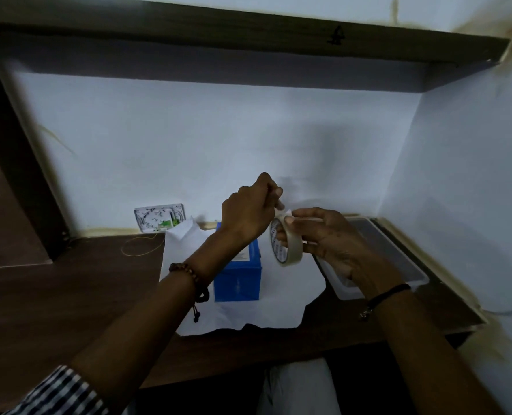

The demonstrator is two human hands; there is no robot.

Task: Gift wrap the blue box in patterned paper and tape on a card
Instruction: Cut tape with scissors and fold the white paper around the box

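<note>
The blue box (pixel 238 280) stands on a sheet of paper (pixel 281 307) that shows its white side, spread over the dark wooden desk. Both hands are raised above the box. My right hand (pixel 329 238) grips a roll of pale tape (pixel 286 242), fingers through its core. My left hand (pixel 250 209) pinches the loose end of the tape just above the roll. A white card with a green and black pattern (pixel 160 217) leans against the back wall to the left.
A flat tray with a dark surface (pixel 389 259) lies on the right side of the desk (pixel 68 295). A thin loop of yellow string (pixel 140 245) lies near the card. A dark shelf (pixel 248 37) hangs overhead; walls close in at the back and right.
</note>
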